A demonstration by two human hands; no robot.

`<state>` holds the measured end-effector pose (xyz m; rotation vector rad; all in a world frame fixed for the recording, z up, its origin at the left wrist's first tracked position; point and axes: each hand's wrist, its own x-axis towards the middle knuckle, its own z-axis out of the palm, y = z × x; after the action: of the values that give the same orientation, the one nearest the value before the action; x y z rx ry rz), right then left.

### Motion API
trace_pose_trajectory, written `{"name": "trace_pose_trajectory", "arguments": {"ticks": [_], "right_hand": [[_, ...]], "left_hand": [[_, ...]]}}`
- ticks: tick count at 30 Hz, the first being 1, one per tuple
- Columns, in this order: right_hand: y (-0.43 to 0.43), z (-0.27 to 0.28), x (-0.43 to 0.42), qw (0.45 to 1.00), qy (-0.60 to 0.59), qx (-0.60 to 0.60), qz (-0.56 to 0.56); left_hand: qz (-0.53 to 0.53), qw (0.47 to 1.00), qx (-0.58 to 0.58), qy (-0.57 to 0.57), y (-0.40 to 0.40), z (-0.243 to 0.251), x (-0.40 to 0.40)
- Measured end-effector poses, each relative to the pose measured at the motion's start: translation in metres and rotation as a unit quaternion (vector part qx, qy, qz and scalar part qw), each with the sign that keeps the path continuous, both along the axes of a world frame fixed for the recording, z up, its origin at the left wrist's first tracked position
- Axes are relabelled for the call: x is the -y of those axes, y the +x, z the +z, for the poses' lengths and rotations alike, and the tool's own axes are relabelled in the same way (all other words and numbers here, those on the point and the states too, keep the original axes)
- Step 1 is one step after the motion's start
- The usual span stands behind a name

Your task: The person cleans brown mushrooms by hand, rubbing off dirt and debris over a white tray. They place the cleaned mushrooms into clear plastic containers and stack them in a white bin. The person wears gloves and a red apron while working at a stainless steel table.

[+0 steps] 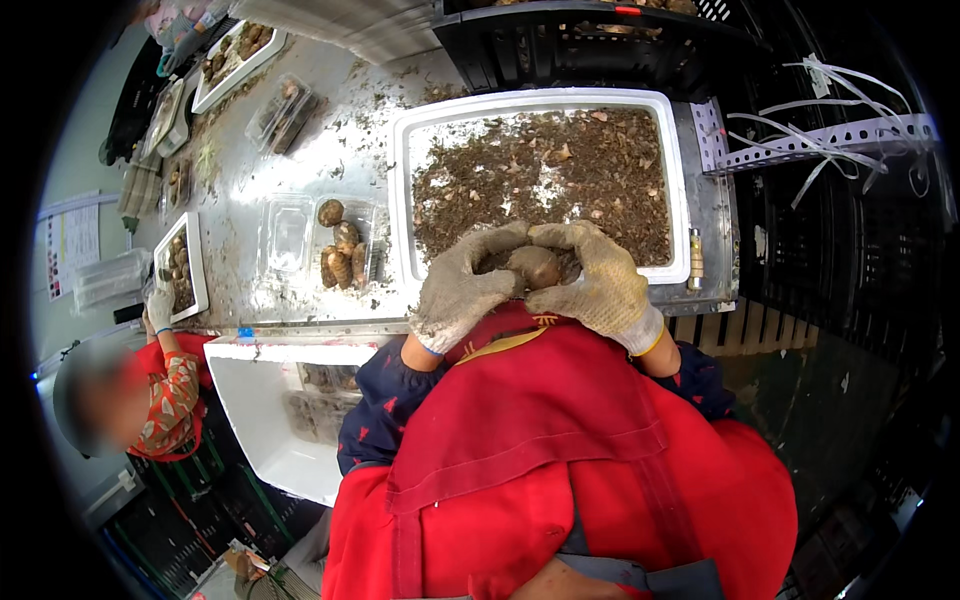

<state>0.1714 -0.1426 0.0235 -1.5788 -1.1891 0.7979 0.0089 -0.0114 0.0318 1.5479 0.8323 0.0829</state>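
Observation:
Both hands wear soiled knit work gloves and meet at the near edge of a white foam tray (679, 187). My left hand (472, 281) and my right hand (592, 281) cup a brown taro corm (535, 267) between them, fingers curled round its far side and thumbs on the near side. Darker pieces beside it are partly hidden by the gloves. Brown peelings and soil (540, 172) cover much of the tray floor. Left of the tray, several striped taro corms (340, 255) lie in a clear plastic clamshell box (287, 234) with its lid folded open.
A black crate (570, 60) stands behind the tray. Another filled clamshell (283, 112) lies farther left on the metal table (232, 289). A white foam box (255, 420) holds packed clamshells below the edge. A co-worker (161, 375) works at the left. A perforated bracket (825, 139) juts out right.

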Motion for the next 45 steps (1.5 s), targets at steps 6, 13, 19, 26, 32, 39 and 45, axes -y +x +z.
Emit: {"name": "trace_pose_trajectory", "arguments": {"ticks": [6,13,19,26,32,39,45], "right_hand": [[-0.004,0.003,-0.003,0.997,0.059,0.047,-0.003],[-0.007,0.010,-0.006,0.997,0.051,0.057,0.000],[-0.009,0.025,-0.009,0.998,0.004,0.054,0.013],[-0.011,0.016,-0.010,0.997,0.044,0.060,0.003],[-0.010,0.005,-0.008,0.999,0.037,0.036,0.001],[-0.008,0.006,-0.008,0.992,0.086,0.094,0.004],[-0.009,-0.002,-0.001,0.995,0.048,0.085,0.015]], "left_hand": [[0.054,0.995,0.017,-0.085,-0.002,-0.007,0.000],[0.109,0.942,0.152,-0.278,-0.008,-0.012,0.004],[0.089,0.911,0.269,-0.301,-0.016,-0.038,0.010],[0.088,0.897,0.265,-0.342,-0.022,-0.043,0.007],[0.159,0.880,0.242,-0.376,-0.030,-0.054,0.007],[0.079,0.949,0.148,-0.267,-0.011,-0.007,0.003],[-0.013,0.998,-0.055,0.017,0.002,0.009,0.003]]}}
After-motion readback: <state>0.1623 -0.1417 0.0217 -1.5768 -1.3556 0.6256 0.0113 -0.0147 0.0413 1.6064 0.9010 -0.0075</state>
